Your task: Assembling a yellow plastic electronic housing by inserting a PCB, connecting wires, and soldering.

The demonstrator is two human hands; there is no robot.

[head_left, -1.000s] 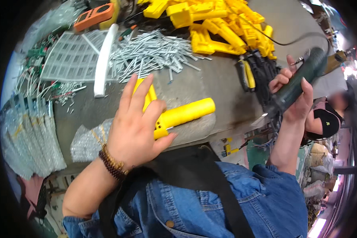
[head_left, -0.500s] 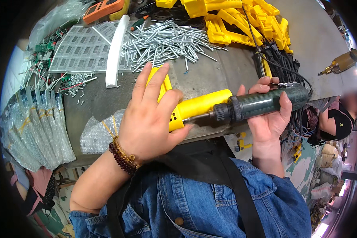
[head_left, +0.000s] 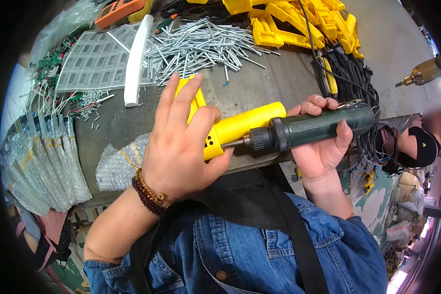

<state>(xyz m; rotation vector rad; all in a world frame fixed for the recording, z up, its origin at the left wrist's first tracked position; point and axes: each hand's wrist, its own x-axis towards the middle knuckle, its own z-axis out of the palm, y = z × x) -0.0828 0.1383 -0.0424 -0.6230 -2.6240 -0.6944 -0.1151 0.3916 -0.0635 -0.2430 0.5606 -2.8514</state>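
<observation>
My left hand (head_left: 183, 130) is wrapped over a yellow plastic housing (head_left: 250, 120), its fingers across the handle part and its thumb beneath. The tubular end of the housing points right, toward my right hand (head_left: 321, 147). That hand grips a dark green electric screwdriver (head_left: 323, 128), held nearly level, with the fingers on top and the palm below. The screwdriver's bit reaches left to the holed end of the housing, next to my left thumb. The bit's tip is hidden at the housing, so I cannot tell what it touches there.
A heap of long screws (head_left: 206, 46) lies beyond my hands, beside a white strip (head_left: 138, 61) and a label sheet (head_left: 93, 61). Yellow housings (head_left: 304, 24) and black cables (head_left: 345, 73) crowd the far right. Bubble-wrap bags (head_left: 49, 161) lie left. Another screwdriver (head_left: 421, 73) hangs at right.
The screwdriver in my right hand has moved left, bringing its dark nose closer to the housing, and less of the bit shows. My left hand and the housing have shifted slightly left.
</observation>
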